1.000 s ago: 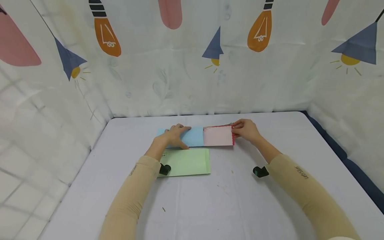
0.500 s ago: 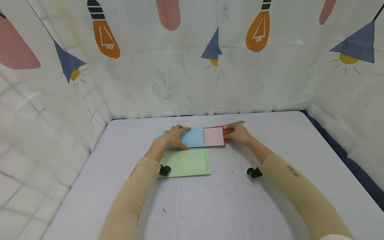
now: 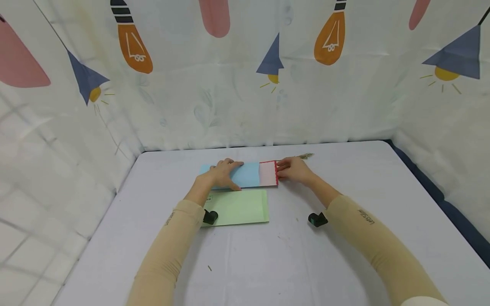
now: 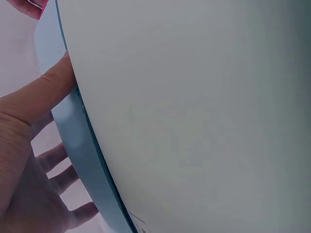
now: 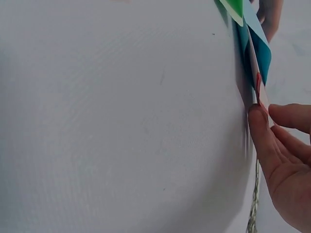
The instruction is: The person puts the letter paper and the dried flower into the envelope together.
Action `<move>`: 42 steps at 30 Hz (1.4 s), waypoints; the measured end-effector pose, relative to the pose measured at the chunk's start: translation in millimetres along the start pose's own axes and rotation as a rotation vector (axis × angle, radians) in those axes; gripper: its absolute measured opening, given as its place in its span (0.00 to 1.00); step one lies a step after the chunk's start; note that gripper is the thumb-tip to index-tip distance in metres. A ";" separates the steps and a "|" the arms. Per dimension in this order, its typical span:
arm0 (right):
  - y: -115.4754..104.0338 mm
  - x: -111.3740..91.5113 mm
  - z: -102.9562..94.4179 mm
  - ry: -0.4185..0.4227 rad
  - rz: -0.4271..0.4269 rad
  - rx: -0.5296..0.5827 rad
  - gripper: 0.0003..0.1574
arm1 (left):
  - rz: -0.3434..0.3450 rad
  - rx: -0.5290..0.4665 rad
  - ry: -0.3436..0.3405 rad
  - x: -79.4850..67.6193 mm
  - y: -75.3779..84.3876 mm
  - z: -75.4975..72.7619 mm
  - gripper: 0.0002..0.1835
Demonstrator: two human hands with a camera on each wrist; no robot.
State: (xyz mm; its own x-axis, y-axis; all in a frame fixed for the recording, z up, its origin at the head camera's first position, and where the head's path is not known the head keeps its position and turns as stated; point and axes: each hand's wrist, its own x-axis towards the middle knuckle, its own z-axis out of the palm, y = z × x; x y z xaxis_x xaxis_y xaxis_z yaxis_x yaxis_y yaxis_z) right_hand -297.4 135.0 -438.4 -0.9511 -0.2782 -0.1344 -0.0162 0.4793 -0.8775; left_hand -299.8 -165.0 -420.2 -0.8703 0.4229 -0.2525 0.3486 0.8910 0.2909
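A light blue envelope lies across the far middle of the table. My left hand spans it, thumb at the near edge and fingers over toward the far side. Out of the envelope's right end sticks a pale pink card with a red scalloped edge. My right hand pinches the card's outer end between thumb and fingers, as the right wrist view shows. In that view the envelope's mouth gapes around the card. The card's inner part is hidden inside the envelope.
Just nearer than the blue envelope lies a light green envelope, its left end partly behind my left forearm. A braided tassel cord trails behind my right hand. A small scrap lies on the white tabletop. Printed cloth walls surround the table.
My right hand has moved left, pushing the pink card deeper into the blue envelope, so less of it shows. The cord's end has come into view. My left hand stays in place.
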 end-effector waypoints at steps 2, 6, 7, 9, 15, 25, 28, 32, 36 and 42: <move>-0.6 0.6 2.2 -0.003 -0.001 0.021 0.23 | 0.001 0.000 0.000 0.1 0.4 0.2 0.56; -1.8 2.1 6.4 0.003 -0.011 0.015 0.22 | -0.001 0.007 -0.003 0.3 1.3 0.2 0.56; -2.2 2.6 7.3 0.005 -0.017 0.011 0.22 | -0.002 0.008 -0.005 0.1 1.5 0.0 0.56; -4.3 2.6 9.0 0.008 -0.031 0.004 0.21 | -0.004 0.006 -0.006 -0.1 2.0 -0.4 0.56; -13.6 2.9 15.3 -0.034 -0.030 0.074 0.24 | -0.012 -0.009 -0.011 0.0 2.9 -1.4 0.56; -13.2 5.9 17.2 -0.282 -0.074 0.201 0.38 | -0.020 -0.004 -0.015 1.1 2.8 -1.3 0.56; -12.9 1.4 12.1 -0.348 -0.108 0.200 0.38 | -0.011 -0.006 -0.010 0.7 3.0 -1.5 0.56; -9.3 -3.6 3.8 -0.355 -0.128 0.144 0.35 | -0.008 -0.005 -0.008 -0.1 3.1 -1.8 0.56; -3.2 -7.0 -6.0 -0.315 -0.135 0.053 0.27 | -0.007 -0.006 -0.009 0.3 2.6 -1.4 0.55; 7.6 -14.3 -22.8 -0.276 -0.144 -0.047 0.20 | -0.007 -0.009 -0.018 0.7 2.8 -1.3 0.55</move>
State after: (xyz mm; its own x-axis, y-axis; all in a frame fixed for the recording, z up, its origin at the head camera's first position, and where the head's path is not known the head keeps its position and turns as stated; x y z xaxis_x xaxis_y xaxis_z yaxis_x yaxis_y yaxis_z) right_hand -291.0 161.6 -432.6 -0.8185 -0.5583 -0.1353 -0.1651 0.4543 -0.8754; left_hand -299.8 -162.4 -418.3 -0.8662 0.4195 -0.2715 0.3389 0.8925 0.2977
